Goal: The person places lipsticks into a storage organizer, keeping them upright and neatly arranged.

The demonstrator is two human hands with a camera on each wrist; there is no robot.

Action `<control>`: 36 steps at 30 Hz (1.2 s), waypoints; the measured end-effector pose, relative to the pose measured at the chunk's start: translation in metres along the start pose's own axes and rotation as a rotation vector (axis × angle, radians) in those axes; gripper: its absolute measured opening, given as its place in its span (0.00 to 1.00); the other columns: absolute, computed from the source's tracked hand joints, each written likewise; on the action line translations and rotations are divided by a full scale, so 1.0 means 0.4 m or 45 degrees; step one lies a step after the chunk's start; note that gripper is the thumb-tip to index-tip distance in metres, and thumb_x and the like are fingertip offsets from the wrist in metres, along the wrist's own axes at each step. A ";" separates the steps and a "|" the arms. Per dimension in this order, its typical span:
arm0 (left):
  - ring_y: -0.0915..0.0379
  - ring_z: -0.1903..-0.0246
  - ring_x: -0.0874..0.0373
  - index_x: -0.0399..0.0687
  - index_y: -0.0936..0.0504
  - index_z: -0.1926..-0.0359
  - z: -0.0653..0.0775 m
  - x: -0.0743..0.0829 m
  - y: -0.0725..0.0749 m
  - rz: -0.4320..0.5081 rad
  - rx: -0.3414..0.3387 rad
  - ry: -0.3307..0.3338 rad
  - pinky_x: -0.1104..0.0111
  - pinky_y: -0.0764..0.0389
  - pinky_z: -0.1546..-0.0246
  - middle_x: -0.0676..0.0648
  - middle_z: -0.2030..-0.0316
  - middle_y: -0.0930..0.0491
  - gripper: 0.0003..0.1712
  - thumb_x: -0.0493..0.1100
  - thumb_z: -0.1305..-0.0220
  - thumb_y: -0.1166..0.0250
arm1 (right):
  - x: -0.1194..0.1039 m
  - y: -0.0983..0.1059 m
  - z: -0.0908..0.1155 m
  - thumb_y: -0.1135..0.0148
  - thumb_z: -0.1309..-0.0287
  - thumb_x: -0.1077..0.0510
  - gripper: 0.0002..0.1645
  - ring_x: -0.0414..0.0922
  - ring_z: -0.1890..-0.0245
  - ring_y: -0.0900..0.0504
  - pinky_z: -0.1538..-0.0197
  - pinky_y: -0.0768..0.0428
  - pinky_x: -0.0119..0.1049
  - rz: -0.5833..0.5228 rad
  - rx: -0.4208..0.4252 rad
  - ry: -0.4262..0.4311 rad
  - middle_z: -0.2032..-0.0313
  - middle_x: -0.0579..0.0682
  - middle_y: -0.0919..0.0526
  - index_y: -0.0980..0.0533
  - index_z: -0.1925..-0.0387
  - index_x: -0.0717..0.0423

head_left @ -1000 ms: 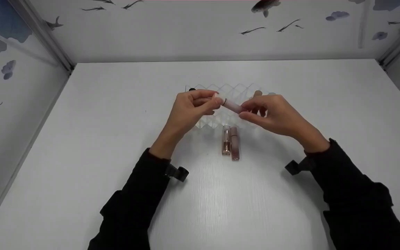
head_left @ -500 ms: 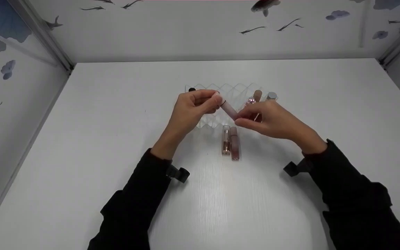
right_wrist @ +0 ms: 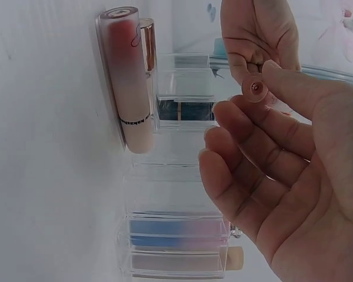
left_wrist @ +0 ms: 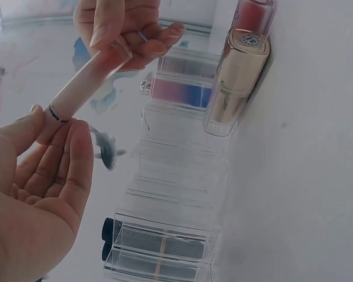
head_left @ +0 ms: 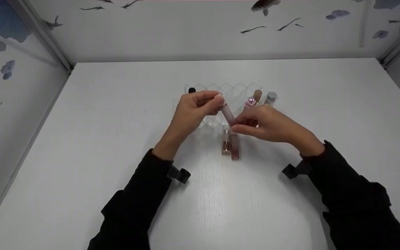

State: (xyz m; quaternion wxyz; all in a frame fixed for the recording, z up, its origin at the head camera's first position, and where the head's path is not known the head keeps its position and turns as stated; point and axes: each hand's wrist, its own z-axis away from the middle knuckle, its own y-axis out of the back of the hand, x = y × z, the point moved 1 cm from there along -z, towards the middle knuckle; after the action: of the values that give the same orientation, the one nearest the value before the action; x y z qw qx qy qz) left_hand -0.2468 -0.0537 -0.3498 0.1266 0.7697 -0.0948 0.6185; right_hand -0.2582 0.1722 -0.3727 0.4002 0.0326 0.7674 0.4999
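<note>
Both hands hold one lip gloss tube [head_left: 228,114] above a clear zigzag holder [head_left: 214,121]. My left hand [head_left: 196,107] pinches its pale cap end, while the thumb and fingers of my right hand [head_left: 273,123] pinch the other end. The tube slants, cap end up and to the left in the head view; its body fades from pale to red [left_wrist: 106,61] in the left wrist view. In front of the holder, a gold-and-clear lipstick [head_left: 226,142] and a second lip gloss tube [head_left: 234,147] lie side by side on the table. My right fingertips overlap that second tube's upper end in the head view.
The holder carries several cosmetics: dark tubes [left_wrist: 159,244] at its left end, a pink-and-blue tube [left_wrist: 179,93], a tan-capped one [head_left: 257,94] and a grey-capped one [head_left: 271,96] at the right. White printed panels [head_left: 200,31] stand behind the white table [head_left: 116,104].
My right hand has moved left and nearer to me, swinging the held lip gloss tube steeper. The left hand stays nearly in place. The pink and grey caps on the holder's right have come into sight.
</note>
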 end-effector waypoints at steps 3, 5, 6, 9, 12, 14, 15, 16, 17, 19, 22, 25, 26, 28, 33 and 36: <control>0.17 0.61 0.51 0.36 0.18 0.52 0.001 -0.002 -0.004 -0.019 -0.004 -0.004 0.63 0.18 0.57 0.42 0.61 0.15 0.15 0.41 0.37 0.38 | -0.005 -0.010 -0.003 0.42 0.38 0.43 0.14 0.34 0.78 0.28 0.76 0.28 0.28 0.015 -0.022 0.010 0.78 0.40 0.20 0.17 0.67 0.46; 0.17 0.61 0.53 0.37 0.18 0.52 0.002 -0.003 -0.006 -0.021 -0.008 -0.001 0.64 0.18 0.57 0.42 0.61 0.15 0.15 0.41 0.36 0.38 | -0.007 -0.017 -0.006 0.43 0.38 0.43 0.15 0.34 0.80 0.30 0.77 0.29 0.28 0.035 -0.028 0.029 0.80 0.39 0.22 0.17 0.68 0.46; 0.17 0.61 0.54 0.37 0.18 0.52 0.002 -0.004 -0.008 -0.020 -0.010 -0.001 0.64 0.18 0.57 0.42 0.61 0.15 0.15 0.41 0.36 0.38 | -0.007 -0.019 -0.007 0.43 0.38 0.43 0.15 0.34 0.80 0.31 0.77 0.30 0.28 0.045 -0.025 0.039 0.80 0.38 0.23 0.17 0.69 0.46; 0.17 0.61 0.54 0.37 0.18 0.52 0.002 -0.006 -0.011 -0.019 -0.015 -0.005 0.64 0.18 0.57 0.42 0.61 0.15 0.15 0.41 0.36 0.38 | -0.007 -0.029 -0.009 0.43 0.38 0.43 0.16 0.34 0.81 0.31 0.77 0.30 0.27 0.068 -0.026 0.063 0.80 0.38 0.25 0.18 0.70 0.47; 0.18 0.61 0.54 0.37 0.18 0.53 0.001 -0.010 -0.014 -0.022 -0.016 -0.011 0.64 0.18 0.57 0.43 0.61 0.15 0.14 0.41 0.36 0.38 | -0.006 -0.036 -0.010 0.43 0.38 0.43 0.16 0.33 0.80 0.31 0.77 0.31 0.27 0.081 -0.023 0.069 0.80 0.38 0.26 0.18 0.71 0.48; 0.18 0.62 0.55 0.38 0.17 0.53 0.000 -0.011 -0.015 -0.029 -0.016 -0.014 0.64 0.18 0.57 0.43 0.61 0.15 0.14 0.42 0.36 0.38 | -0.005 -0.039 -0.010 0.43 0.38 0.43 0.17 0.33 0.80 0.32 0.77 0.32 0.27 0.077 -0.026 0.067 0.81 0.38 0.26 0.17 0.71 0.48; 0.18 0.62 0.55 0.38 0.17 0.54 0.000 -0.011 -0.016 -0.034 -0.015 -0.014 0.65 0.18 0.57 0.44 0.61 0.15 0.14 0.42 0.36 0.38 | -0.005 -0.040 -0.010 0.43 0.38 0.43 0.17 0.33 0.80 0.32 0.77 0.32 0.27 0.076 -0.025 0.068 0.81 0.38 0.27 0.17 0.71 0.48; 0.18 0.62 0.55 0.39 0.17 0.54 0.000 -0.011 -0.016 -0.038 -0.015 -0.016 0.65 0.18 0.57 0.44 0.61 0.15 0.14 0.42 0.36 0.38 | -0.005 -0.041 -0.010 0.43 0.38 0.43 0.17 0.34 0.81 0.32 0.77 0.32 0.27 0.073 -0.025 0.068 0.81 0.38 0.27 0.17 0.71 0.48; 0.18 0.62 0.55 0.39 0.17 0.54 0.000 -0.012 -0.016 -0.040 -0.013 -0.014 0.65 0.18 0.57 0.44 0.61 0.15 0.14 0.42 0.36 0.38 | -0.005 -0.041 -0.011 0.43 0.38 0.43 0.17 0.34 0.81 0.33 0.77 0.32 0.27 0.069 -0.027 0.066 0.81 0.38 0.27 0.17 0.71 0.48; 0.18 0.62 0.55 0.39 0.17 0.54 0.000 -0.012 -0.018 -0.044 -0.012 -0.011 0.65 0.18 0.57 0.44 0.61 0.15 0.14 0.42 0.36 0.38 | -0.006 -0.042 -0.011 0.43 0.38 0.44 0.17 0.34 0.81 0.33 0.77 0.33 0.27 0.056 -0.036 0.060 0.81 0.38 0.27 0.17 0.71 0.48; 0.18 0.62 0.56 0.38 0.17 0.54 -0.001 -0.012 -0.020 -0.049 -0.012 -0.006 0.66 0.18 0.58 0.44 0.61 0.15 0.14 0.42 0.36 0.38 | -0.009 -0.043 -0.011 0.44 0.37 0.43 0.17 0.34 0.81 0.34 0.77 0.33 0.27 0.052 -0.053 0.053 0.82 0.38 0.28 0.17 0.71 0.47; 0.18 0.62 0.56 0.38 0.17 0.54 0.000 -0.012 -0.022 -0.056 -0.015 -0.003 0.67 0.19 0.58 0.44 0.62 0.15 0.14 0.42 0.36 0.38 | -0.011 -0.045 -0.011 0.44 0.38 0.42 0.18 0.34 0.81 0.34 0.77 0.34 0.27 0.055 -0.066 0.044 0.82 0.38 0.29 0.17 0.72 0.47; 0.18 0.62 0.56 0.38 0.17 0.54 0.001 -0.012 -0.022 -0.058 -0.016 -0.005 0.67 0.19 0.58 0.44 0.62 0.15 0.14 0.42 0.36 0.39 | -0.012 -0.045 -0.011 0.44 0.38 0.42 0.18 0.34 0.81 0.34 0.77 0.34 0.27 0.057 -0.067 0.042 0.82 0.38 0.29 0.17 0.72 0.47; 0.18 0.62 0.55 0.38 0.17 0.54 0.001 -0.012 -0.023 -0.059 -0.018 -0.007 0.67 0.19 0.58 0.43 0.62 0.15 0.14 0.42 0.36 0.39 | -0.013 -0.046 -0.011 0.44 0.38 0.42 0.18 0.34 0.81 0.35 0.77 0.35 0.27 0.055 -0.067 0.041 0.83 0.38 0.29 0.17 0.72 0.48; 0.18 0.61 0.56 0.38 0.17 0.53 0.002 -0.012 -0.024 -0.065 -0.024 -0.008 0.67 0.19 0.58 0.43 0.61 0.15 0.14 0.42 0.35 0.39 | -0.014 -0.046 -0.010 0.43 0.38 0.43 0.18 0.33 0.82 0.35 0.78 0.36 0.26 0.043 -0.051 0.074 0.84 0.38 0.30 0.17 0.74 0.48; 0.18 0.61 0.56 0.38 0.18 0.53 0.001 -0.012 -0.027 -0.069 -0.028 -0.006 0.67 0.19 0.58 0.42 0.60 0.16 0.15 0.42 0.35 0.39 | -0.013 -0.046 -0.009 0.43 0.38 0.45 0.17 0.33 0.82 0.35 0.78 0.35 0.26 0.044 -0.035 0.109 0.84 0.37 0.29 0.17 0.74 0.47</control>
State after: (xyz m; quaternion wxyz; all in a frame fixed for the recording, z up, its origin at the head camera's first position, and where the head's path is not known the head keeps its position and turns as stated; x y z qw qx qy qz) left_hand -0.2441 -0.0436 -0.3554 0.1516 0.7720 -0.0812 0.6119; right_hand -0.2504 0.1580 -0.3838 0.3586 0.0190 0.7762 0.5183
